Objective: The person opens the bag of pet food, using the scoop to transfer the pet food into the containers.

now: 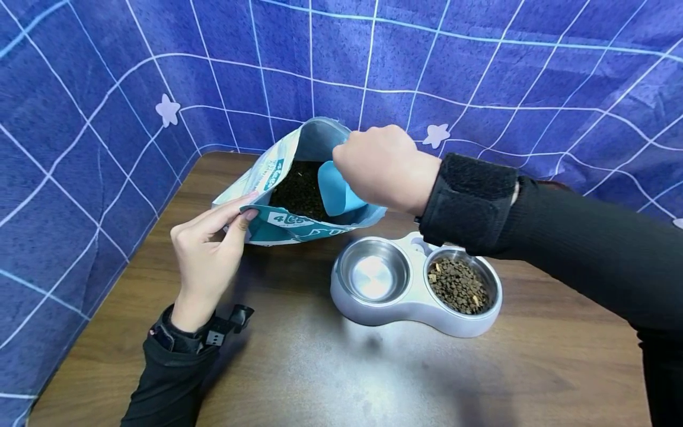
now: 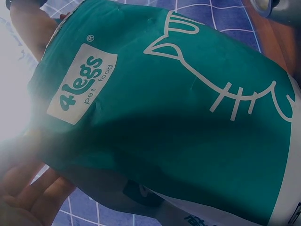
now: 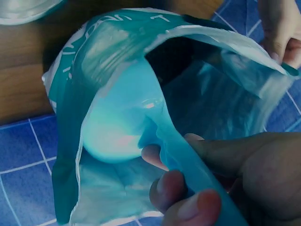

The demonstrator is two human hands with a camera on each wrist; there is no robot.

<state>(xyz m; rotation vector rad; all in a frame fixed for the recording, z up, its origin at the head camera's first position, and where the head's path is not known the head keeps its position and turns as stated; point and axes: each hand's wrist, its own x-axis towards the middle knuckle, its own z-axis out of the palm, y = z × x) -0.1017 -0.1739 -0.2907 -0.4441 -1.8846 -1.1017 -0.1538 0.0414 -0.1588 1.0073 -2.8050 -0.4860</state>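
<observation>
A teal and white pet food bag [image 1: 290,228] stands with its mouth spread wide, dark kibble [image 1: 300,193] inside. My left hand [image 1: 210,255] pinches the bag's left edge between thumb and fingers; in the left wrist view the bag's teal front [image 2: 155,127] fills most of the picture. My right hand [image 1: 381,166] grips the handle of a light blue scoop [image 1: 338,190], whose cup is within the bag's mouth. From the right wrist, fingers curl round the scoop's handle [image 3: 193,165]; whether the cup holds kibble is hidden.
On the wooden table [image 1: 299,362], in front of the bag, sits a grey double pet bowl [image 1: 416,311]. Its left steel bowl [image 1: 373,276] is bare inside; brown kibble [image 1: 459,284] fills the right one. A blue grid-patterned cloth [image 1: 213,89] hangs behind and at the left.
</observation>
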